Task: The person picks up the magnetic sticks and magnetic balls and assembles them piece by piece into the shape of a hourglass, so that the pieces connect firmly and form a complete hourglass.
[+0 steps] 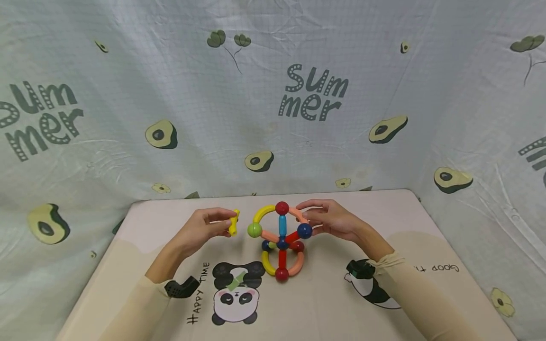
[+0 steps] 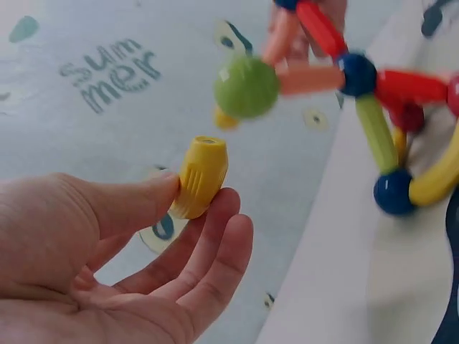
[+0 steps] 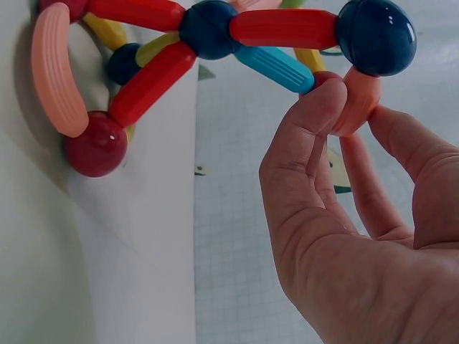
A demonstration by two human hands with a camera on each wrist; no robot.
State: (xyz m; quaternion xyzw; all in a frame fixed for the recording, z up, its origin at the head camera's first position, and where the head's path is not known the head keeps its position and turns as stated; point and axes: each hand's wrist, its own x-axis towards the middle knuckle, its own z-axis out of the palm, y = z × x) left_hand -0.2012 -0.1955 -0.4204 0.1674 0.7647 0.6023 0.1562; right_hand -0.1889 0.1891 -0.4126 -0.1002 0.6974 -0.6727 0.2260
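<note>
A magnetic rod-and-ball structure [image 1: 282, 258] stands at the middle of the table, built of coloured sticks and balls in an upper and a lower ring. My left hand [image 1: 206, 226] pinches a yellow magnetic stick [image 2: 201, 178] between thumb and fingers, left of the structure and apart from it. The green ball [image 2: 247, 86] is the structure's nearest part to that stick. On the other side, my right hand [image 1: 330, 219] pinches the curved orange stick [image 3: 358, 104] of the upper ring, between the large blue ball [image 3: 376, 36] and the red top ball [image 1: 282, 208].
The table [image 1: 324, 303] has a pale cover printed with a panda [image 1: 236, 303] and lettering. A cloth [image 1: 213, 109] with avocado prints hangs behind it and along both sides. Dark wrist devices [image 1: 182, 287] sit over the sleeves.
</note>
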